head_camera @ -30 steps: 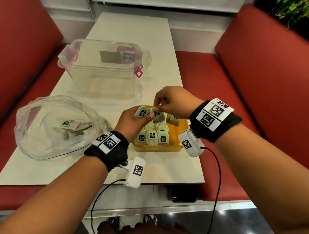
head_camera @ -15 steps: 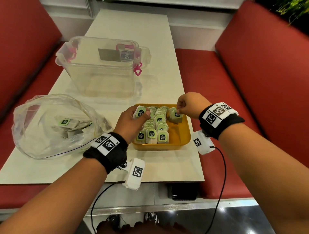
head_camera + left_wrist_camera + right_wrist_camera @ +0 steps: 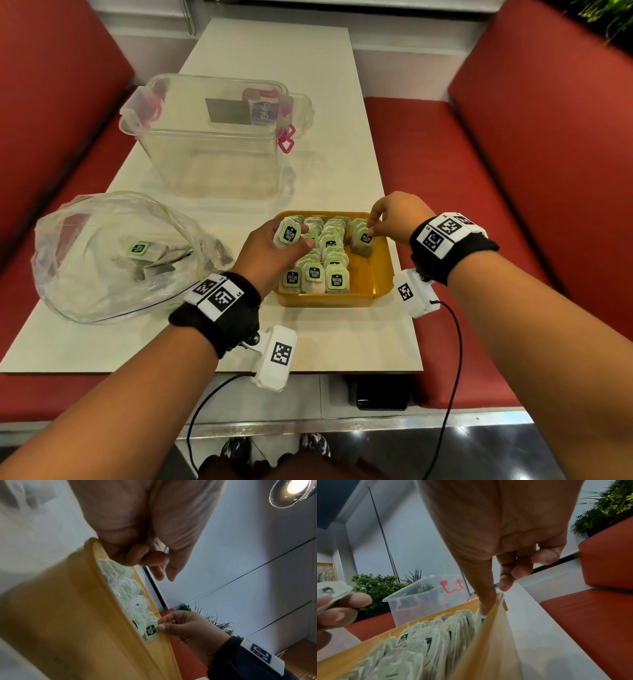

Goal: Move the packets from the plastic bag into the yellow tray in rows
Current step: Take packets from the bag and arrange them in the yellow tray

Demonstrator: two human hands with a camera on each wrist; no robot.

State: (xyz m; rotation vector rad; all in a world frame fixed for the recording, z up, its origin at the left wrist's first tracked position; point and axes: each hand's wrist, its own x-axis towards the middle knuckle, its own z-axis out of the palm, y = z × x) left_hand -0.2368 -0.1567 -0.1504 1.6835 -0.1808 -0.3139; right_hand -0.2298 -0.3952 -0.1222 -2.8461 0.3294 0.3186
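The yellow tray (image 3: 383,277) sits near the table's front edge with several green-labelled tea packets standing in rows. My left hand (image 3: 298,238) hovers over the tray's left side and holds one packet (image 3: 288,234) between thumb and fingers. My right hand (image 3: 373,226) reaches into the tray's right side and pinches the top of a packet (image 3: 363,241) standing in the short right-hand row; the left wrist view shows this pinch on the packet's label (image 3: 150,630). The clear plastic bag (image 3: 102,260) lies left of the tray with several packets (image 3: 138,248) inside.
A clear plastic storage box (image 3: 212,137) with pink latches stands behind the tray and bag. Red bench seats (image 3: 513,171) flank the table on both sides. The tray is close to the table's right edge (image 3: 414,308).
My right hand has moved from beside the left hand down to the tray's right side, taking a packet with it. The left hand has sunk slightly and still holds its packet.
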